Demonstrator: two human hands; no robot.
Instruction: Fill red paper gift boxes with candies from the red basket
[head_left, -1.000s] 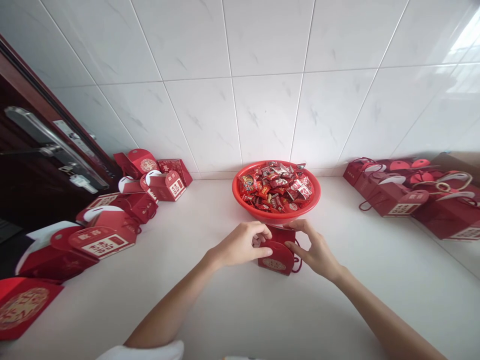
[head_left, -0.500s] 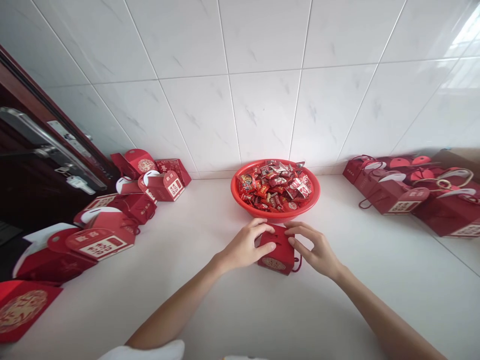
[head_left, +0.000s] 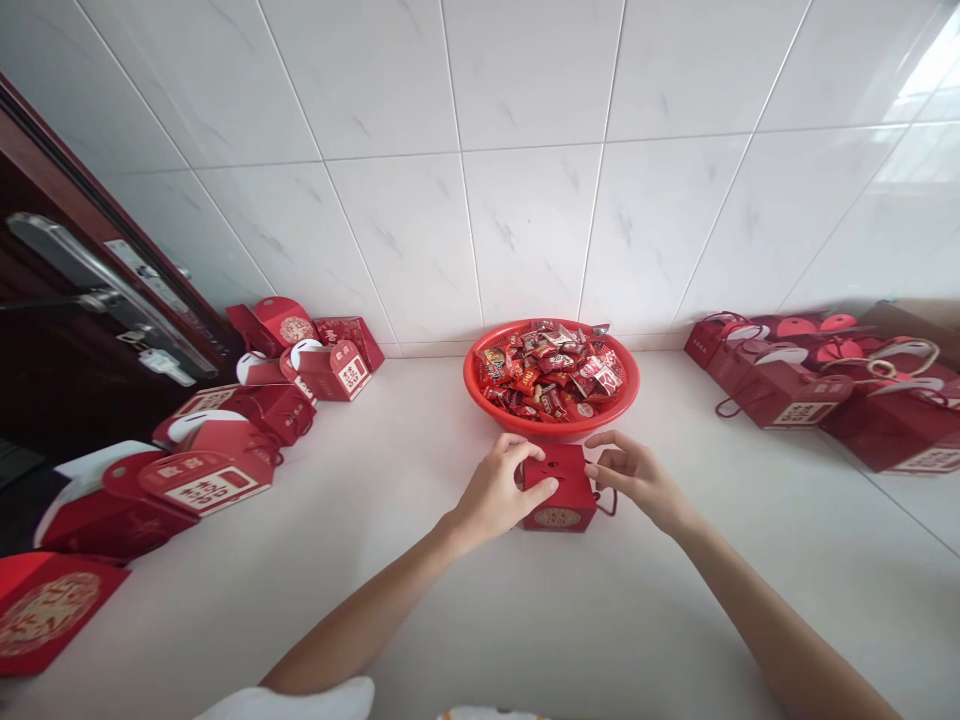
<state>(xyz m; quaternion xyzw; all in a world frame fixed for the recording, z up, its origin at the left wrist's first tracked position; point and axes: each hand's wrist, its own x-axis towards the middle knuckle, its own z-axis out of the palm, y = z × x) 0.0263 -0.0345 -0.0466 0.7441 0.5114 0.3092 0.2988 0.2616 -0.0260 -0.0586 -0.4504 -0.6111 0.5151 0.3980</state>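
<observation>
In the head view a small red gift box [head_left: 559, 493] with a round gold print on its front stands on the white counter, just in front of the candy basket. My left hand [head_left: 510, 490] grips the box from its left side, thumb and fingertips on the top around a small hole. At the box's upper right edge my right hand [head_left: 637, 480] has its fingers curled and the thumb pressed to the index finger. What lies in that pinch, if anything, is hidden. A dark red cord [head_left: 609, 503] loops out from the box's right side, below the right fingertips.
A red plastic basket [head_left: 474, 390] heaped with wrapped candies [head_left: 555, 370] stands against the tiled wall. Several red gift boxes [head_left: 214, 470] line the left side by a dark door [head_left: 45, 330]. More boxes with cords [head_left: 795, 390] crowd the right.
My right hand has drawn back from the box's top to its right edge, its fingers now curled together. The box has turned slightly, facing more to the front. My left hand keeps its hold.
</observation>
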